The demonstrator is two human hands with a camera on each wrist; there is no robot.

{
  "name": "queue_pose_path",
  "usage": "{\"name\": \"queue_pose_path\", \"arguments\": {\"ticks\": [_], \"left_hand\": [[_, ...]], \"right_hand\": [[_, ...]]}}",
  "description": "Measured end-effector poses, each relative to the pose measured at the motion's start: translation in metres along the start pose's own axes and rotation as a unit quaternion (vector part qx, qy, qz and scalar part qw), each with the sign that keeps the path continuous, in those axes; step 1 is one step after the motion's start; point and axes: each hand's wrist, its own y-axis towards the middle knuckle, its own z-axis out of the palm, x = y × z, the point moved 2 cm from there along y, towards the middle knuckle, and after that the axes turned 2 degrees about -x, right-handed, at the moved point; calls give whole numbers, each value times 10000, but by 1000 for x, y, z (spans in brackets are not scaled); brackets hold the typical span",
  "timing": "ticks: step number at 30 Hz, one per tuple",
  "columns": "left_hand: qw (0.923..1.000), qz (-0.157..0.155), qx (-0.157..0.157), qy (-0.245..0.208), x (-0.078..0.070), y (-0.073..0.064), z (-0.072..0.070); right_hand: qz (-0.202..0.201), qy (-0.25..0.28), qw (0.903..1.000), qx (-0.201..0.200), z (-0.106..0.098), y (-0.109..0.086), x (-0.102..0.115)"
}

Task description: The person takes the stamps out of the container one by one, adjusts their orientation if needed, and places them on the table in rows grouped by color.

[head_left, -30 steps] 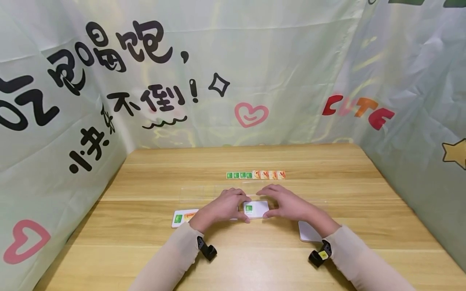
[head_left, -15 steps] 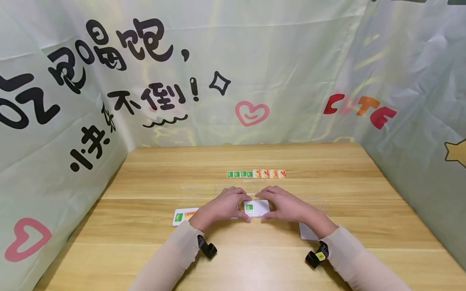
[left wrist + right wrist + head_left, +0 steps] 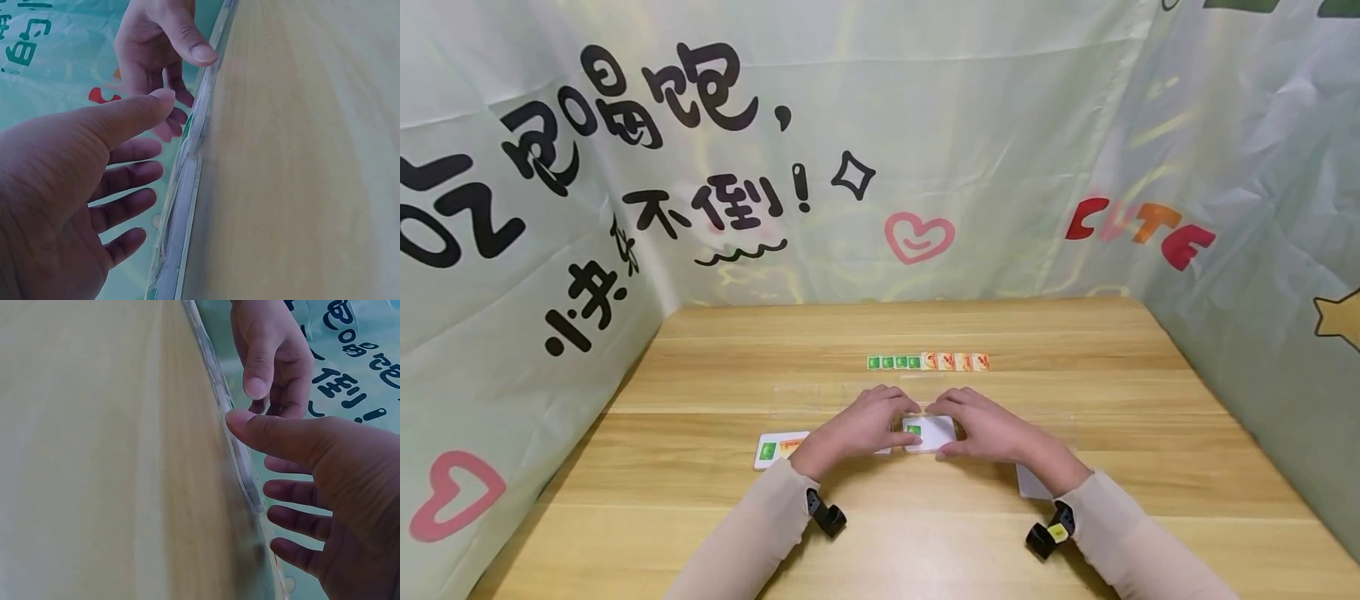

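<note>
A flat white case lies at the middle of the table with a small green sticker at its left end. My left hand is at the case's left side, its thumb stretched over the sticker's near part. At the right side, my right hand has its thumb by the near edge and its fingers by the far edge. The wrist views show both hands with fingers loosely extended, the left hand and right hand facing each other across the case. Whether the thumbs press cannot be told.
Another white case with green and orange stickers lies left, and a plain one is partly under the right forearm. Behind stands a row of several green pieces and orange pieces. Faint clear rectangles lie behind the cases.
My left thumb has moved from the case's near left corner inward over the green sticker. The right hand has shifted slightly; the case stays in about the same place.
</note>
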Motion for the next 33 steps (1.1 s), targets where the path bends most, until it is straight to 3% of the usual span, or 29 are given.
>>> {"name": "queue_pose_path", "arguments": {"ticks": [10,33], "left_hand": [[9999,40,14,-122,-5,1,-5],[9996,199,112,167,-7,0,1]], "right_hand": [[47,-93,9999,-22,1,2,-2],[8,-73,10000,-64,6,0,-3]]}}
